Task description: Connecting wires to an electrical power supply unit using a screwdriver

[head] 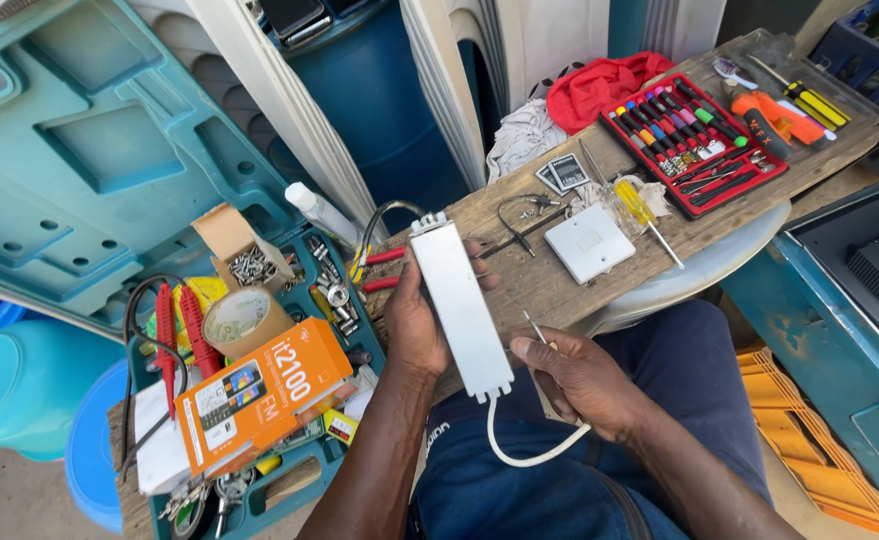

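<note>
My left hand (414, 325) grips a long white rectangular electrical box (459, 305) from underneath, holding it upright over my lap. A white cable (519, 455) curls out of its lower end, and wires leave its top end. My right hand (579, 380) sits beside the box's lower end and pinches a thin metal tool (536, 329), its tip pointing up next to the box.
A wooden board (549, 280) holds a white wall switch (589, 243), a yellow-handled screwdriver (642, 210), a red screwdriver set tray (694, 140) and a red cloth (599, 85). At left, an open teal toolcase (79, 150) holds an orange box (259, 395), tape roll (242, 320) and screws.
</note>
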